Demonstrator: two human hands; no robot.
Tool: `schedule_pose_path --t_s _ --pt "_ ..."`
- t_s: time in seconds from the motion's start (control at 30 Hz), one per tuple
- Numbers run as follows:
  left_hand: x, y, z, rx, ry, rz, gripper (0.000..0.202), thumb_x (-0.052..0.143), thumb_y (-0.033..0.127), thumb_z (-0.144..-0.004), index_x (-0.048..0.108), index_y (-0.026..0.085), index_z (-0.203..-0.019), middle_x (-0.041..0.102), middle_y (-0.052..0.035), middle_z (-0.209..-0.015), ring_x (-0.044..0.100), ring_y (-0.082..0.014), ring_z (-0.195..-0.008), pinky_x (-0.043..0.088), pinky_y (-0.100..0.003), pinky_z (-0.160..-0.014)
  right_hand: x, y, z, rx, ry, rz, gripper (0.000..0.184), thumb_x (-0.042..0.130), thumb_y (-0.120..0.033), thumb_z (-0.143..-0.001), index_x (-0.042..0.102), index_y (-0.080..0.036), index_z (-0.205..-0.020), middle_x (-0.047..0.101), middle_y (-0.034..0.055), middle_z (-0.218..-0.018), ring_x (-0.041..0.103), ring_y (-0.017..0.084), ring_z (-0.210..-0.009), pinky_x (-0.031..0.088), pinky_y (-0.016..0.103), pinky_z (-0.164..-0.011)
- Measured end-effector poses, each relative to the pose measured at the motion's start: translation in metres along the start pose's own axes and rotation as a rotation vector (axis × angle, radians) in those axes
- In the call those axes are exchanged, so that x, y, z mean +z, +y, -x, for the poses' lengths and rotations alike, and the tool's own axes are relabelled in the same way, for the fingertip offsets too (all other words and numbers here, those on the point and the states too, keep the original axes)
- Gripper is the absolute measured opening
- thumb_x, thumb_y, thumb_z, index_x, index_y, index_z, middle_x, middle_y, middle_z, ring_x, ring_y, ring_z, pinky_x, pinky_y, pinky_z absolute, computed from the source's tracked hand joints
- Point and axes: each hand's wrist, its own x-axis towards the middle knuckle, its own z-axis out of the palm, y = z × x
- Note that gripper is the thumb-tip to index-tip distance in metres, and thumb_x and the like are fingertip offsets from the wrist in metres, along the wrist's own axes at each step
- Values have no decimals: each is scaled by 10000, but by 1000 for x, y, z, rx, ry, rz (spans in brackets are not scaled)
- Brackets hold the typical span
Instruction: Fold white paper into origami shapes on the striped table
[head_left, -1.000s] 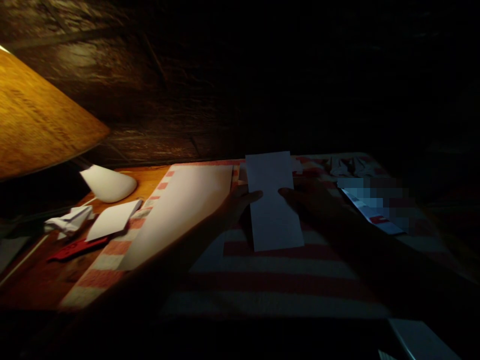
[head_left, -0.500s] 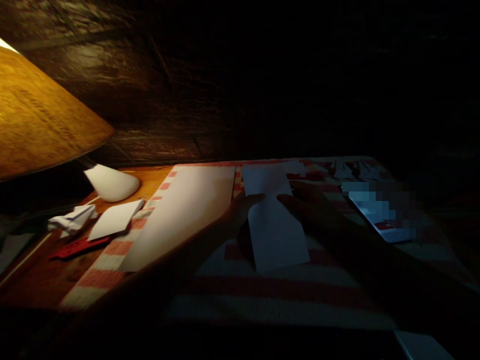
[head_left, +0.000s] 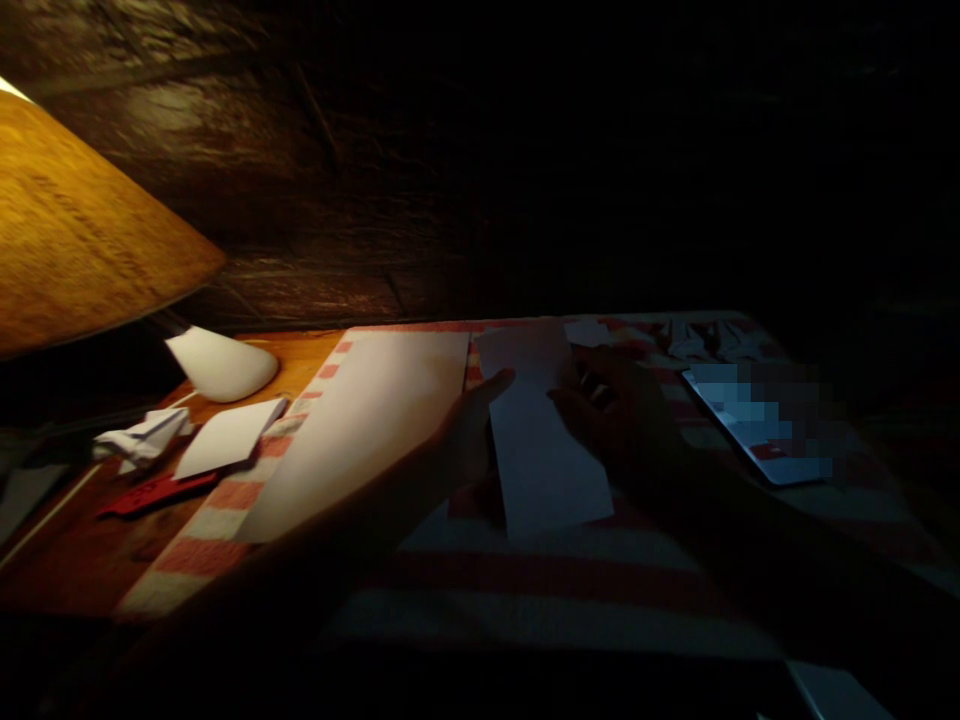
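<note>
A narrow white sheet of paper stands between my hands over a striped cloth, its lower end toward me. My left hand grips its left edge, the thumb lying on the front and the fingers mostly hidden in shadow. On the opposite edge, the thumb of my right hand rests on the paper; its fingers curl at the side, with a gap showing between them and the thumb. Left of my hands lies a large white sheet. A small paper piece is just beyond the right fingers.
A lamp with an amber shade and white base lights the left side. Near it are crumpled paper, a folded white paper and a red object. A lit phone-like device lies right on the striped cloth.
The narrow sheet has shifted slightly left and its bend has flattened. My right fingers have drawn apart from the thumb a little, and the left thumb has moved up the edge.
</note>
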Motion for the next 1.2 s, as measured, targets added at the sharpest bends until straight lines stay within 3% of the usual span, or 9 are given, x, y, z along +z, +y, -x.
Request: schedule_pose_path --t_s 0.13,0.3,0.47,0.6,0.73,0.87,0.97,1.07,1.2 --pt "-1 2 2 41 -14 10 282 684 451 -867 685 174 -919 734 -64 -736 715 -255 -747 550 -388 -750 0 -8 3 -151 33 117 342 603 -247 -942 671 -231 -1277 604 97 -1039 589 220 -857 501 353 -686" --pt "6 -1 1 78 -26 47 339 643 519 -884 683 182 -864 707 -41 -677 677 -209 -637 531 -340 -647 1 -8 8 -262 -25 168 476 579 -211 -949 585 -304 -1416 602 99 -1154 596 239 -952 512 389 -774" --pt "9 4 0 106 -37 59 342 605 477 -903 703 181 -1044 758 -68 -839 723 -259 -834 551 -369 -736 11 -12 12 -139 -79 16 318 614 -310 -959 648 -333 -1274 641 75 -1189 624 251 -1005 536 382 -767" --pt "3 6 1 71 15 17 413 613 561 -893 700 167 -979 750 -80 -798 717 -251 -780 551 -366 -726 15 -15 11 -139 -19 -87 320 623 -250 -926 629 -284 -1244 646 94 -1164 617 260 -1008 542 404 -792" --pt "3 7 2 96 27 -64 476 678 581 -847 674 171 -1091 763 -104 -862 734 -319 -874 559 -432 -773 10 -7 6 155 16 -275 426 719 -316 -848 578 -242 -1244 658 103 -1134 642 243 -902 539 367 -689" --pt "8 4 0 228 51 -149 505 765 498 -797 637 176 -1164 762 -128 -1011 702 -385 -1046 544 -500 -871 5 4 1 393 -118 -583 446 723 -339 -840 553 -255 -1243 690 56 -979 658 206 -764 518 329 -624" --pt "11 1 0 405 100 -275 506 851 309 -712 610 186 -1140 745 -102 -1081 698 -336 -1052 545 -457 -898 0 3 -2 284 13 -507 373 678 -286 -874 577 -265 -1233 657 16 -885 604 163 -694 457 284 -573" --pt "12 1 1 594 126 -383 592 871 197 -661 532 220 -1145 735 -62 -1063 710 -254 -974 550 -384 -878 -6 -1 -4 163 52 -358 296 695 -305 -879 663 -231 -1163 665 52 -976 607 172 -767 472 294 -620" --pt "12 3 1 789 34 -476 772 859 218 -691 383 295 -1294 720 -42 -1089 713 -232 -962 558 -366 -854 -11 1 -6 44 1 -269 608 833 -291 -754 610 -230 -1316 643 111 -1238 640 246 -987 540 359 -771"
